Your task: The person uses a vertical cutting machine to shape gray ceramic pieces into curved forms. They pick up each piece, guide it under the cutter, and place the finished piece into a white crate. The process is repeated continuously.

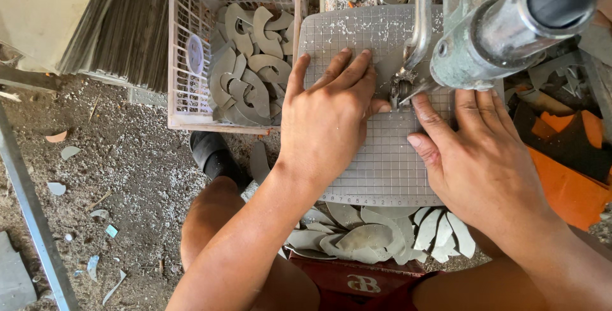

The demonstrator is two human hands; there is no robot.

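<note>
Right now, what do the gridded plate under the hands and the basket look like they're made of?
The gridded plate looks like grey plastic or coated metal, matte, scored with a fine square grid and dusted with pale chips. The basket looks like moulded plastic, pale pink-white, with slotted lattice walls; it holds curved grey cut pieces.

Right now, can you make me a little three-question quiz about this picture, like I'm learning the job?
1. True or false: both hands rest on the gridded grey mat.
2. Where do the curved grey cut pieces lie? A) in the white plastic crate B) on the orange sheet C) in a bucket
3. Which hand's thumb is nearest the machine's metal tip?

Key: 1 true: left hand and right hand press flat on it. 2 A. 3 The left hand's.
</note>
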